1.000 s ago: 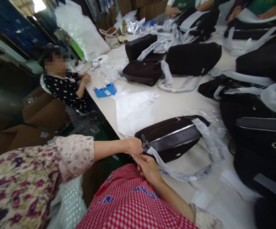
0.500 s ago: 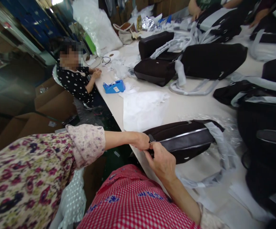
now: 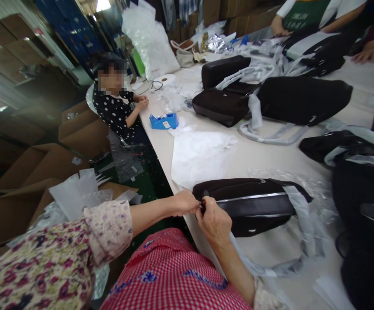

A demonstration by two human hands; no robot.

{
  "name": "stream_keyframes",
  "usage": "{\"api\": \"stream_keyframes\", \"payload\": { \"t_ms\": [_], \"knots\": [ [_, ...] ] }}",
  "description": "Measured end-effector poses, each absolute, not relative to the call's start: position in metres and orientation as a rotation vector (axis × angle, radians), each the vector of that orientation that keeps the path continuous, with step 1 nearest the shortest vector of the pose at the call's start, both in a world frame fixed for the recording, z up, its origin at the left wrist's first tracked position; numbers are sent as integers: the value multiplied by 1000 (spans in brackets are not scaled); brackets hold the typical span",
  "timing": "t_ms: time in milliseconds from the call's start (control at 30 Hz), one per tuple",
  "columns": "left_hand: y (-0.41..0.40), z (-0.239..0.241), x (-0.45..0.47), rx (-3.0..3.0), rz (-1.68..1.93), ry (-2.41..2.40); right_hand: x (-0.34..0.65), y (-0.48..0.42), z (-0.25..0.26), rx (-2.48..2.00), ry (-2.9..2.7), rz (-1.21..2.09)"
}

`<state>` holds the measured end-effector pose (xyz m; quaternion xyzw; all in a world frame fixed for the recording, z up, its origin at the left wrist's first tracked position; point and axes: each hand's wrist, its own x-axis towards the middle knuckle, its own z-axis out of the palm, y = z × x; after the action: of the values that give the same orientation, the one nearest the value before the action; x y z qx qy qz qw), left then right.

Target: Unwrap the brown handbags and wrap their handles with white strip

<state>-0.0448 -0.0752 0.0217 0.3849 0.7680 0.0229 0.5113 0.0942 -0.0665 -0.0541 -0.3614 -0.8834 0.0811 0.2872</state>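
A black handbag (image 3: pixel 258 209) lies on its side at the table's near edge, with silver zip lines along a smooth dark panel. Its handle (image 3: pixel 307 232) is wrapped in clear plastic and loops out to the right. At the bag's left end, my left hand (image 3: pixel 187 203) is closed in a pinch. My right hand (image 3: pixel 215 219) pinches right beside it, thumb and fingers around a small dark piece at that end. Fingers cover most of this piece, so its kind is hidden. White sheets (image 3: pixel 196 157) lie just beyond the bag.
A blue tape dispenser (image 3: pixel 164 121) stands near the left table edge, by a seated person (image 3: pixel 115 101). More black bags (image 3: pixel 304 101) with wrapped handles fill the far and right side. Cardboard boxes (image 3: pixel 41 168) stand on the floor at left. Other people work across the table.
The view has shifted, so the table and bags sit lower and further right. Both hands stay together at the bag's left end, now drawn slightly away from it.
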Motion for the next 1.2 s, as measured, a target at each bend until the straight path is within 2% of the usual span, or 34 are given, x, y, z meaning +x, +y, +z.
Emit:
{"api": "stream_keyframes", "payload": {
  "t_ms": [200, 400, 667, 1033, 1100, 1200],
  "knots": [
    [-106, 4, -36, 822, 337, 1938, 104, -62, -42, -926, -2479, 509],
    [-120, 5, -33, 853, 480, 1898, 118, -18, -12, -753, -2357, 1233],
    [-126, 18, -22, 942, 573, 1963, 83, 0, -9, -936, -2572, 1154],
    [-116, 16, -39, 527, 575, 1645, 93, -7, -7, -804, -2253, 1546],
    [-113, 18, -44, 458, 540, 1547, 105, -16, -6, -791, -2151, 1534],
    [-109, 22, -53, 409, 479, 1415, 122, -32, -13, -692, -2151, 1347]
  ]
}}
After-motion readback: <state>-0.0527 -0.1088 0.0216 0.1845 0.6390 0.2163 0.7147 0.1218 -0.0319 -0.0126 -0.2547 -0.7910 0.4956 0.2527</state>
